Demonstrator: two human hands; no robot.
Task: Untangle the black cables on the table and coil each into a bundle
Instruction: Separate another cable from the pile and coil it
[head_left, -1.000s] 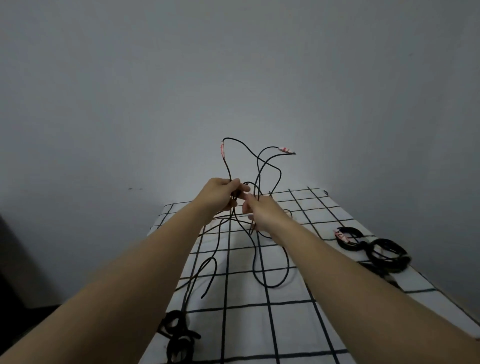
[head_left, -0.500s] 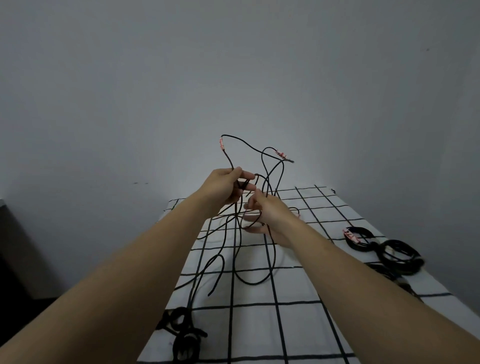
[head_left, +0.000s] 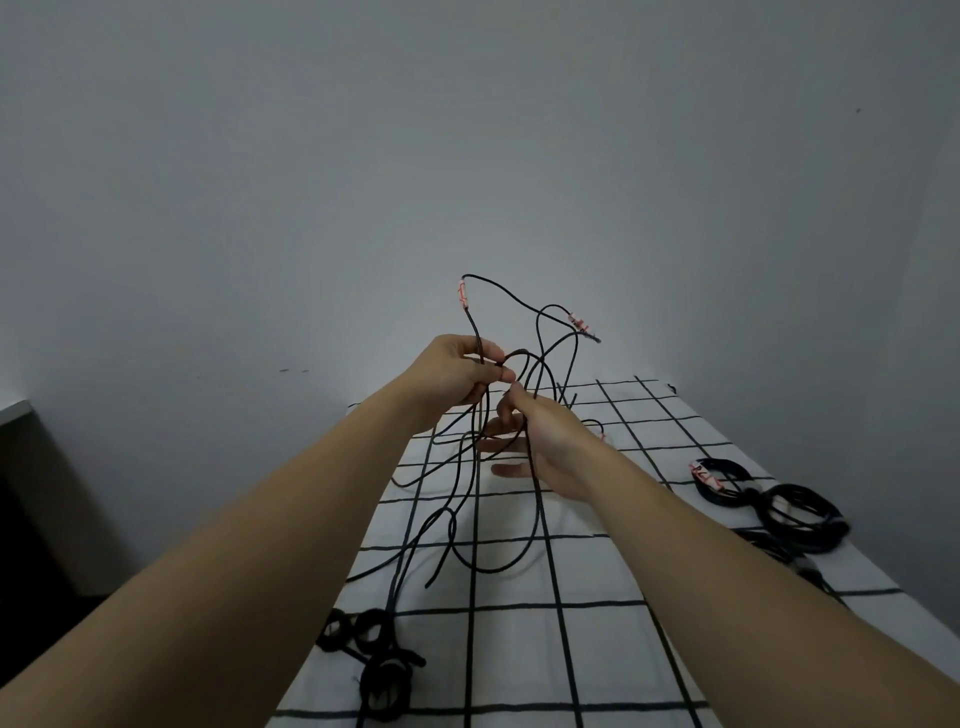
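Observation:
A tangle of thin black cables (head_left: 537, 364) hangs in the air above the table, with two ends wrapped in red-marked tape sticking up. My left hand (head_left: 457, 376) grips a bunch of strands where they cross. Just right of it and slightly lower, my right hand (head_left: 540, 441) pinches one strand between thumb and forefinger, its other fingers spread below. Loose loops of the tangle (head_left: 483, 545) trail down onto the checked cloth.
The table (head_left: 613, 670) wears a white cloth with a black grid. Coiled black cable bundles (head_left: 779, 506) lie at its right edge. Black strap loops (head_left: 371, 660) sit at the near left edge. A grey wall stands behind.
Both hands have risen a little with the tangle. My right hand has shifted from beside the left to slightly below it, fingers now spread. The hanging loops have swung.

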